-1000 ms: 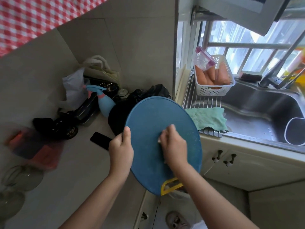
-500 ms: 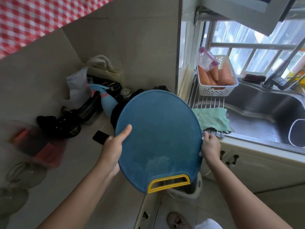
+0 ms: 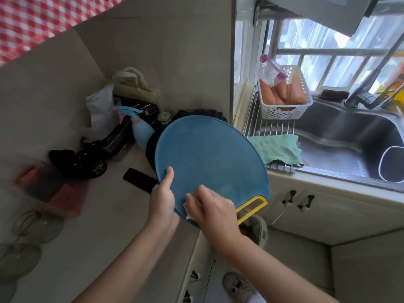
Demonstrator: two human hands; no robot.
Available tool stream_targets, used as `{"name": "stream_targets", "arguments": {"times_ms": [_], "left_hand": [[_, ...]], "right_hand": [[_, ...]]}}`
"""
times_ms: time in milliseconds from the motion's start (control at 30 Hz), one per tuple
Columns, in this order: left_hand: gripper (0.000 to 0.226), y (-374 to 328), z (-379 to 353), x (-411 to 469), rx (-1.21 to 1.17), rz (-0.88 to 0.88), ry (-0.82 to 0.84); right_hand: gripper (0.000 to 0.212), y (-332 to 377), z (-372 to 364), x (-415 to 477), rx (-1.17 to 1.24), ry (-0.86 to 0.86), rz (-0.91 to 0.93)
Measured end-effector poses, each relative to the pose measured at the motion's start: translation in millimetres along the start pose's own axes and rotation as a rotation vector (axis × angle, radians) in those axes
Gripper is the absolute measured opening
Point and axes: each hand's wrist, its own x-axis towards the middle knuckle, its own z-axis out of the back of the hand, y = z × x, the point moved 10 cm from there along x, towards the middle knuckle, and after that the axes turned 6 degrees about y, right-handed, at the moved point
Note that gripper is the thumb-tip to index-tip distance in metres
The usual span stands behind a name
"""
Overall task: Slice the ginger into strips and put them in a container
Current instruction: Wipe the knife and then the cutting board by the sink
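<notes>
Left hand (image 3: 162, 201) grips board (image 3: 207, 158) (handle (image 3: 251, 207) lower-right); right hand (image 3: 213, 207) holds wipe (image 3: 186, 207).

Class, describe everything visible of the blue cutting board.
The blue cutting board is round, plastic-looking, faintly scuffed, with a yellow slotted grip at its near right edge. It is held tilted over the edge of the counter. The left hand grips its left rim, thumb on the face; the right hand presses a white wipe against it.
</notes>
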Motion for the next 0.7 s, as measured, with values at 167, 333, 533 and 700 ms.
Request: {"name": "stream_targets", "arguments": {"times_ms": [167,333,533,700], "left_hand": [[0.024,-1,2,-6,0.023,-0.043,0.032],[0.026,-11,6,-11,0.082,-0.069,0.088],[0.022,-26,7,-13,0.158,-0.124,0.111],[0.023,-30,-6,-16,0.207,-0.15,0.107]], "right_hand": [[0.029,-97,10,-2,-0.133,-0.049,-0.26],[0.03,-238,24,-33,-0.153,0.044,-0.788],[0.037,-215,63,-19,0.066,-0.241,-0.746],[0.038,-115,69,53,0.234,-0.303,-0.464]]}}
